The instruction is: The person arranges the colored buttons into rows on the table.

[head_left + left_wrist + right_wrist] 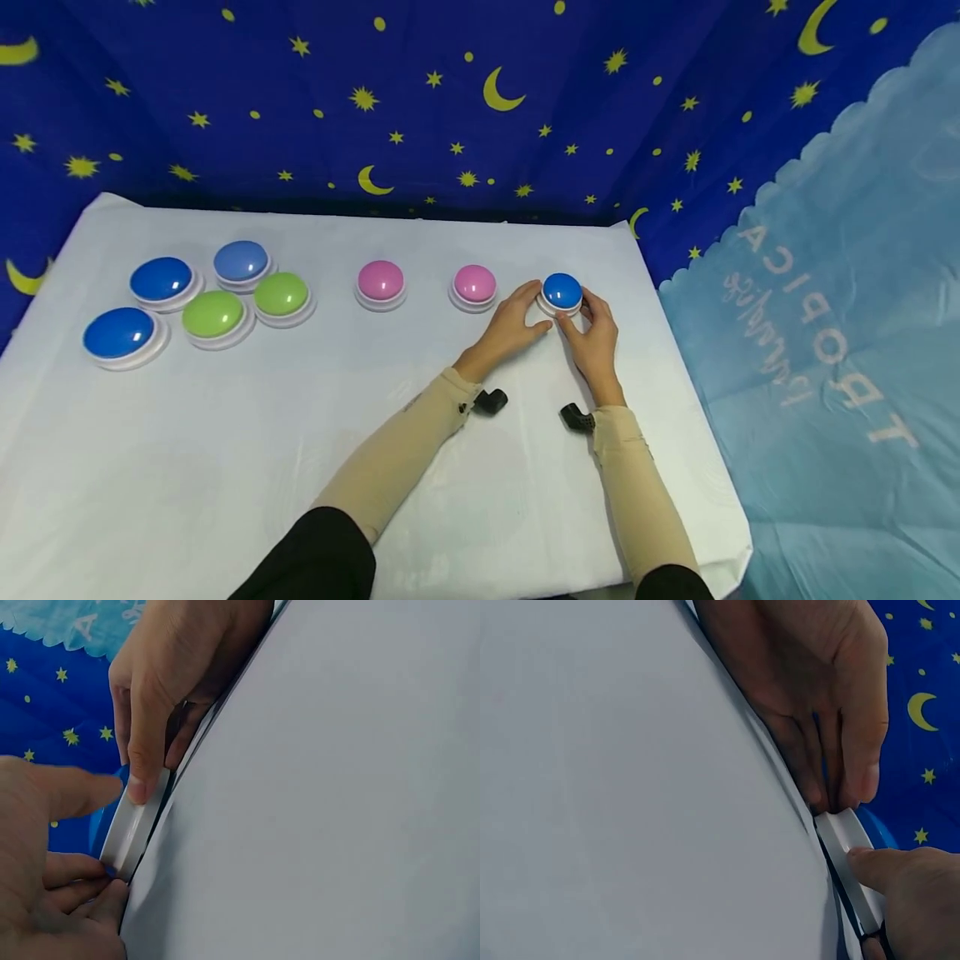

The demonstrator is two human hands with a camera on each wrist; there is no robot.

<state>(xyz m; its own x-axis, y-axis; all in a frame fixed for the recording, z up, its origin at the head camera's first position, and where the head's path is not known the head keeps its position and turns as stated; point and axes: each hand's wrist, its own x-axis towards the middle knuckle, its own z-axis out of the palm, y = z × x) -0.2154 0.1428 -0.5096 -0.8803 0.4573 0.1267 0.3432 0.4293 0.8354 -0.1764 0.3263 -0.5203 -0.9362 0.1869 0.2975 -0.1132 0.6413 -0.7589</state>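
Note:
At the right side of the table, a blue-domed push button (562,290) with a round white base sits between both hands. My right hand (596,342) grips its base, the thumb (874,866) pressed on the near rim and the fingers round the right side. From the left, my left hand (512,323) touches the base with its fingertips, while its thumb points toward the button and stays off the rim. Just left of that hand is a pink push button (474,283). In the left wrist view the white base (131,832) appears edge-on, close against the tablecloth.
Another pink button (380,280) stands farther left. Several blue and green buttons, among them a green one (213,313) and a blue one (118,332), cluster at the table's left. A white cloth (247,467) covers the table; a starry blue curtain (420,108) hangs behind.

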